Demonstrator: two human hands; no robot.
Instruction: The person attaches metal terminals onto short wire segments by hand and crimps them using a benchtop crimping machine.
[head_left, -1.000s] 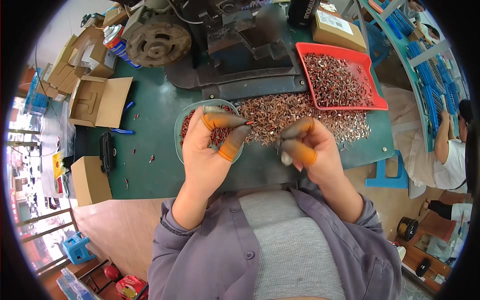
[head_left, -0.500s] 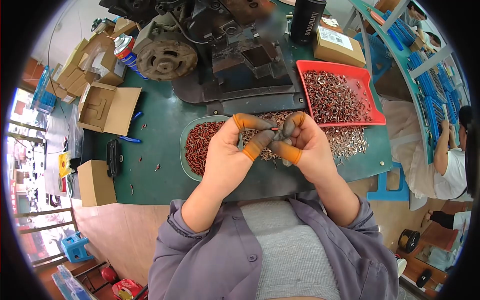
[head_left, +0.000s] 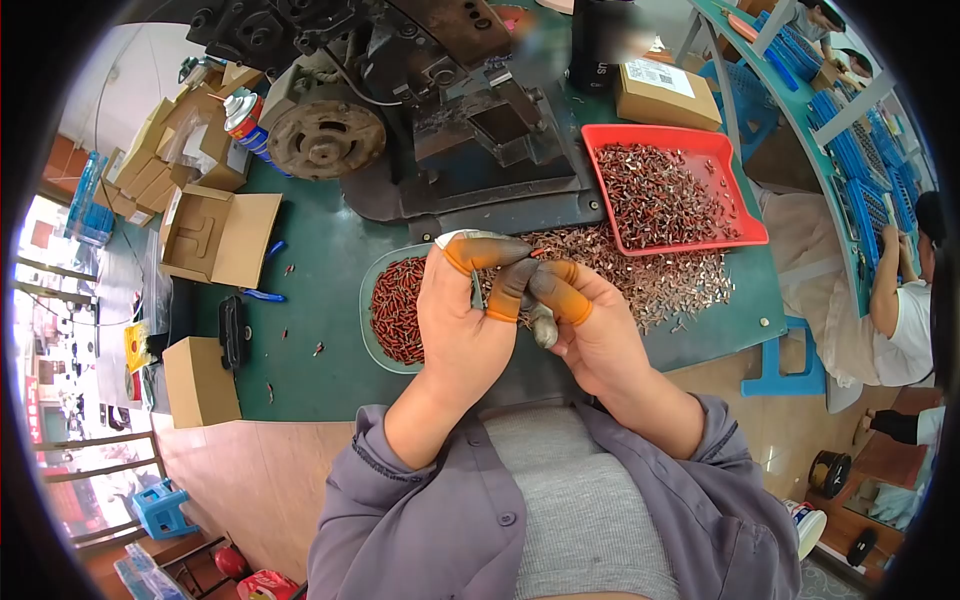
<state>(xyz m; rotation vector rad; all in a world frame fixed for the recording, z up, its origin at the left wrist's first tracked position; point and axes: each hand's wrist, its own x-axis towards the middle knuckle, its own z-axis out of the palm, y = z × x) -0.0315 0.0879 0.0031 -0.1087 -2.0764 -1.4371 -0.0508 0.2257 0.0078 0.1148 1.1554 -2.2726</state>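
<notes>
My left hand (head_left: 466,305) and my right hand (head_left: 603,315) meet fingertip to fingertip over the table, both closed in a pinch. Orange finger cots with dark, worn tips cover the thumbs and forefingers. A tiny red piece (head_left: 537,253) shows between the touching tips; most of it is hidden by the fingers. Below and left of my left hand stands a pale green tray (head_left: 366,318) full of small red-and-metal pieces (head_left: 397,310). Behind my right hand spreads a loose heap of small metal pieces (head_left: 680,290).
A red tray (head_left: 752,225) with many similar pieces stands at the right. A dark machine (head_left: 500,150) fills the back of the green table (head_left: 310,385). Cardboard boxes (head_left: 225,235), a spray can (head_left: 245,120) and blue-handled pliers (head_left: 264,296) lie left. A person (head_left: 905,310) sits at the far right.
Both hands have shifted slightly left, and the right fingers have folded closer under the left fingertips. The red piece now shows tilted at the tips. The whole view has shifted a little.
</notes>
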